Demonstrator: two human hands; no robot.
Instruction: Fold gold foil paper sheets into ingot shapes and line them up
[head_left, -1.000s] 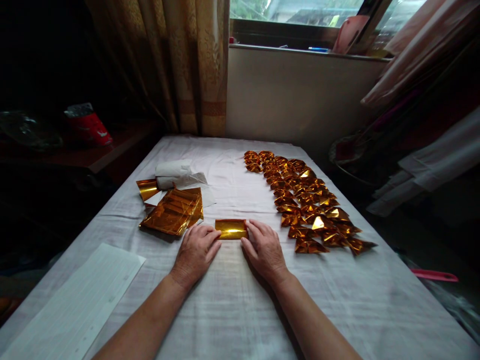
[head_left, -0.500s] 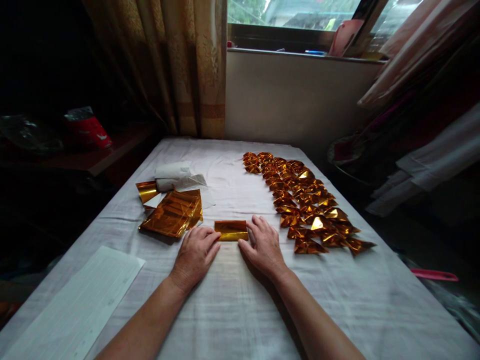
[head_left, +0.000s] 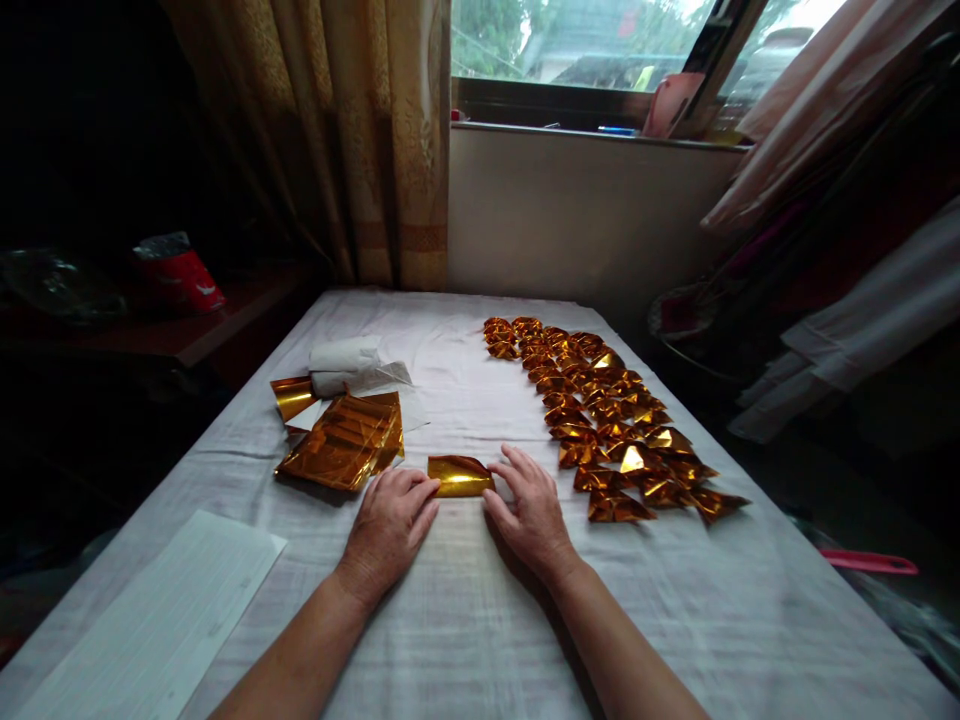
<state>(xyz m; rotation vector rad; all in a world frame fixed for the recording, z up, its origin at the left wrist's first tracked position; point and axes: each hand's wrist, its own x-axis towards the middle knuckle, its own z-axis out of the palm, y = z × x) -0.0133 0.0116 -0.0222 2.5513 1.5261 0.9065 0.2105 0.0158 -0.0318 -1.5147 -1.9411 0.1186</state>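
Observation:
A small piece of gold foil paper (head_left: 460, 478), folded into a narrow strip, lies on the white-covered surface between my hands. Its far edge bows up on the right. My left hand (head_left: 390, 522) grips the strip's left end with its fingertips. At the right end, the thumb and forefinger of my right hand (head_left: 531, 515) close on the edge, while the other fingers stretch past it. Beyond my left hand sits a stack of gold foil sheets (head_left: 341, 443). Several folded gold foil pieces (head_left: 615, 430) stand in rows to the right of my right hand.
A roll of white tissue (head_left: 343, 363) and a curled gold sheet (head_left: 292, 398) lie behind the stack. A pale paper sheet (head_left: 165, 610) rests at the near left. A red container (head_left: 180, 280) stands on a side table, and clothes (head_left: 885, 300) hang at right.
The strip's far edge, straight before, now curves up toward the right. My right hand has shifted slightly at its end. The whole view has tilted up a little.

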